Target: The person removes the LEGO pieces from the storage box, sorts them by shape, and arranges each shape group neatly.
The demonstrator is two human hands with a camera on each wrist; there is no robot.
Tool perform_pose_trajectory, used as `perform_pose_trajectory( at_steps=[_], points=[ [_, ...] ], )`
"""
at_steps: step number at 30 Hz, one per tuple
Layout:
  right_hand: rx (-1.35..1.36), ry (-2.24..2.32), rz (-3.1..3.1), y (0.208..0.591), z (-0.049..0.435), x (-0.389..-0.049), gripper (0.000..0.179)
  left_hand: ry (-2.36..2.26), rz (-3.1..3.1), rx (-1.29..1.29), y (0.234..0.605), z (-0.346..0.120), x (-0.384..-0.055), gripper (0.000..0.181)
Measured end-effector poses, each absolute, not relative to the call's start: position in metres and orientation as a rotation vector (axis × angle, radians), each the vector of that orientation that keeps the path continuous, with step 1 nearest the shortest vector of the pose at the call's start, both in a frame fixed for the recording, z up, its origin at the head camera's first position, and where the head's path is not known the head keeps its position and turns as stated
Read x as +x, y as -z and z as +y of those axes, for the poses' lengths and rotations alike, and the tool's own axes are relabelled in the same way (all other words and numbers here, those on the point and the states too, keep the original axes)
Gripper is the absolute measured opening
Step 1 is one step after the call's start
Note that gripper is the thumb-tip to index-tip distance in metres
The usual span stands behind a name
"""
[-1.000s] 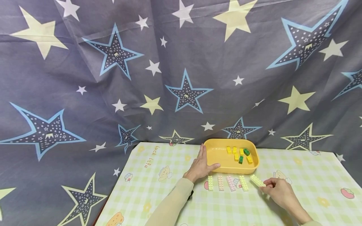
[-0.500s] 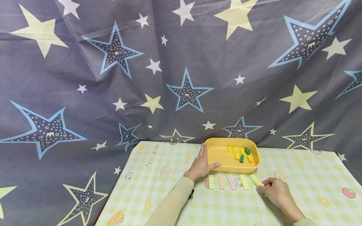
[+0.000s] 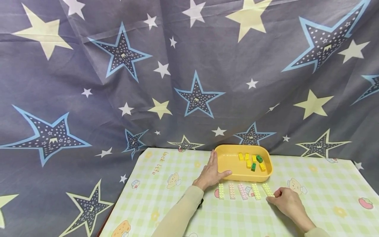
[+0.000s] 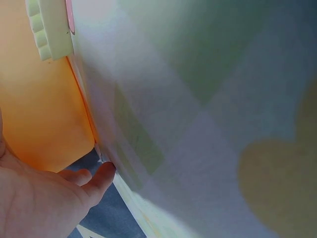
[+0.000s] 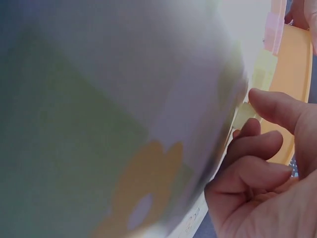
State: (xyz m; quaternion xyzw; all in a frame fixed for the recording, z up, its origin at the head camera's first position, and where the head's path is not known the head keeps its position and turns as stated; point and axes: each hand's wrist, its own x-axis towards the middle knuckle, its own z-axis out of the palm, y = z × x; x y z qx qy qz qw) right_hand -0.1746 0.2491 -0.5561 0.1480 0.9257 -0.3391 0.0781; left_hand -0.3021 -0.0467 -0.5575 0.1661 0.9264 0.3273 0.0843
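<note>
My left hand [image 3: 209,174] rests against the left end of a yellow-orange plastic tub [image 3: 248,178], fingers straight along its side and thumb over the front rim. In front of the tub, my right hand [image 3: 288,201] pinches the near end of a pale yellow-green toy building brick [image 3: 267,189]; in the right wrist view, thumb and fingertips sit at the brick [image 5: 244,116]. This long studded brick is the rightmost of a row, beside another pale green brick [image 3: 256,192]. Farther left lie a pink brick [image 3: 242,191], a peach-pink brick [image 3: 232,191] and a pale green brick [image 3: 221,191].
Inside the tub lie several small yellow bricks [image 3: 248,164] and green bricks [image 3: 259,159], mostly toward its right end. A checked tablecloth [image 3: 237,217] covers the table. Behind the table's far edge hangs a dark star-patterned curtain [image 3: 165,92].
My right hand has moved slightly left with the pale green brick, turning it closer to the angle of its neighbours. The left hand stays on the tub.
</note>
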Motion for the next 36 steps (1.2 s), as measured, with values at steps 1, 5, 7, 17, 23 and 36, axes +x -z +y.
perform_pose_trajectory(
  at_steps=[1, 5, 7, 17, 23, 36],
  points=[
    [0.444, 1.014, 2.772, 0.556, 0.249, -0.174, 0.030, -0.977, 2.763, 0.496, 0.557, -0.047, -0.302, 0.120],
    [0.445, 1.003, 2.771, 0.556, 0.248, -0.174, 0.032, -0.968, 2.768, 0.496, 0.558, -0.046, -0.303, 0.120],
    [0.439, 0.993, 2.772, 0.556, 0.248, -0.174, 0.033, -0.962, 2.770, 0.494, 0.558, -0.046, -0.303, 0.120],
    [0.420, 0.947, 2.770, 0.554, 0.249, -0.173, 0.035, -0.972, 2.773, 0.499, 0.559, -0.045, -0.304, 0.120],
    [0.389, 0.927, 2.751, 0.544, 0.257, -0.166, 0.028, -0.995, 2.761, 0.499, 0.561, -0.046, -0.302, 0.120],
    [0.315, 1.013, 2.915, 0.496, 0.261, -0.184, 0.029, -0.987, 2.768, 0.514, 0.562, -0.049, -0.301, 0.120]
  ],
)
